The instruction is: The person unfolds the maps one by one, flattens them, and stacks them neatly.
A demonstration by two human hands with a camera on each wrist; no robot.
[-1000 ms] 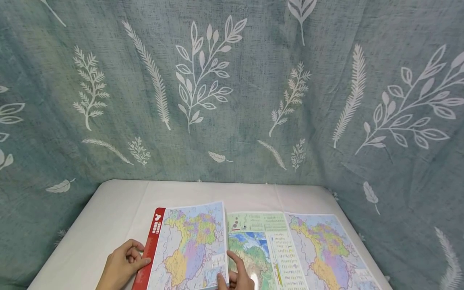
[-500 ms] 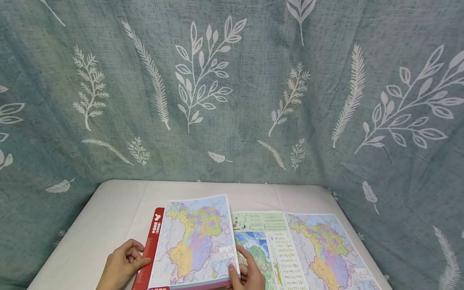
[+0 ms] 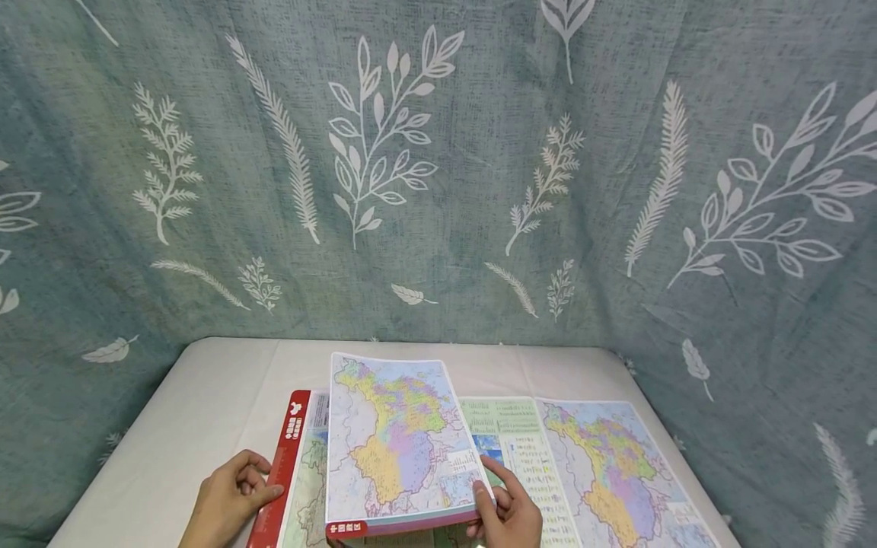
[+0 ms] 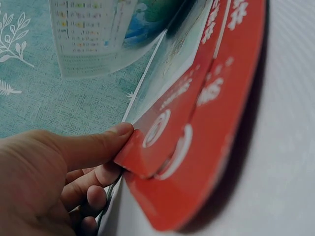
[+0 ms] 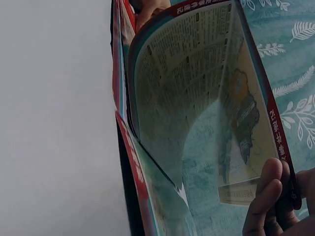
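A folding map (image 3: 390,441) with colored regions and a red left strip (image 3: 284,457) lies at the front of the table. My left hand (image 3: 229,495) pinches the red strip; in the left wrist view its thumb and fingers (image 4: 106,147) grip the corner of the upper red layer. My right hand (image 3: 510,506) pinches the lower right corner of the map's upper leaves, which are raised and show pink and blue edges. In the right wrist view, the lifted leaf (image 5: 192,73) curves over from the fold to my right hand (image 5: 280,201).
Spread flat to the right are a green-bordered text panel (image 3: 544,457) and another colored map panel (image 3: 617,464). The table has a white cover (image 3: 171,449). A green curtain (image 3: 438,190) with white leaf prints hangs behind and at the sides.
My right hand has moved right and lifted the map's upper leaves away from the red strip, uncovering a greenish page beneath. My left hand stays on the strip.
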